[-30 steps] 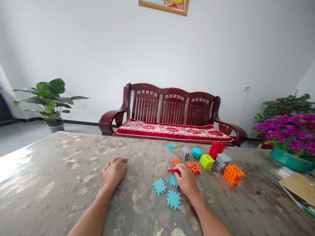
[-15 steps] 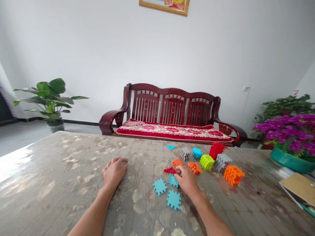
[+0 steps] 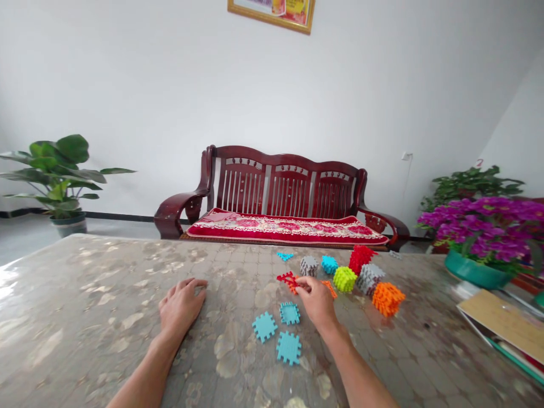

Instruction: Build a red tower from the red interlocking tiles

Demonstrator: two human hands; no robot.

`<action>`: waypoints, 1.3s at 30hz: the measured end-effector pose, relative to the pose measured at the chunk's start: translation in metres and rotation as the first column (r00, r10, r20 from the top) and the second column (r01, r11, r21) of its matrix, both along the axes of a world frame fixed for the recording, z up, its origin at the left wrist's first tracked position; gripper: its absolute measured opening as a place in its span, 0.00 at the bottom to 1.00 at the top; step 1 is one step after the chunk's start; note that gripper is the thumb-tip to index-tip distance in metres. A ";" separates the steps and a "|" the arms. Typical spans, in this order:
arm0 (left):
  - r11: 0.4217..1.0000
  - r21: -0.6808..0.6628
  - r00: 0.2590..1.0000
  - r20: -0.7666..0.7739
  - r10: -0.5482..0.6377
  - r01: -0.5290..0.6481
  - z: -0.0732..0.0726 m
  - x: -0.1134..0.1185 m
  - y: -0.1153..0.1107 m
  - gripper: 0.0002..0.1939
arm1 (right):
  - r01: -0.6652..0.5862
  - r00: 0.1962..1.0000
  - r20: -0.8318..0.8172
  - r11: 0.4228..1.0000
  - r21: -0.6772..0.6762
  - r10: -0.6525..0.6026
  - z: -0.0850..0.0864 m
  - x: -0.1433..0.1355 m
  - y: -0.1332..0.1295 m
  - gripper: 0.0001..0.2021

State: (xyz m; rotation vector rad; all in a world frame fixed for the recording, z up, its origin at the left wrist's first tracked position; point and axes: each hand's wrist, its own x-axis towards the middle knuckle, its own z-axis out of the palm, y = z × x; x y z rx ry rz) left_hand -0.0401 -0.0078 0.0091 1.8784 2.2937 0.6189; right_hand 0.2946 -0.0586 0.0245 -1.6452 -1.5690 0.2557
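Note:
My right hand (image 3: 318, 301) is closed in a pinch on a red triangular interlocking tile (image 3: 285, 277); a bit of orange shows by the fingertips, perhaps a tile behind. Nearer me lie three teal square interlocking tiles: a frame-like one (image 3: 289, 313), a left one (image 3: 264, 327) and a front one (image 3: 289, 347), all flat. Beyond my right hand an orange tile (image 3: 330, 288) is partly hidden. My left hand (image 3: 182, 306) rests on the table (image 3: 221, 368), fingers loosely bent and apart, with nothing in it.
Stacks of tiles stand to the right: grey (image 3: 309, 266), blue (image 3: 329, 264), lime (image 3: 345, 279), red (image 3: 361, 259), another grey (image 3: 370, 278) and orange (image 3: 388, 299). A blue triangular tile (image 3: 284, 256) lies at the far edge. Purple flowers in a teal pot (image 3: 476, 269) and papers (image 3: 501, 317) lie right.
My right hand has let go of the teal frame-like tile, which now lies flat. It has moved away from me to the red triangular tile, which has shifted. The view has turned slightly right.

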 end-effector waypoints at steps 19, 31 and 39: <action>0.999 -0.021 0.998 -0.047 -0.028 0.027 -0.007 -0.008 0.005 0.22 | 0.699 0.671 0.276 0.711 0.076 -0.688 0.071 0.222 0.026 0.15; 0.999 0.023 0.998 -0.054 -0.035 0.036 -0.013 -0.011 0.007 0.21 | 0.677 0.606 0.441 0.720 0.150 -0.662 0.073 0.222 0.034 0.14; 0.999 -0.036 0.996 -0.080 -0.028 0.025 -0.009 -0.009 0.006 0.23 | 0.653 0.622 0.459 0.744 0.141 -0.634 0.071 0.221 0.032 0.14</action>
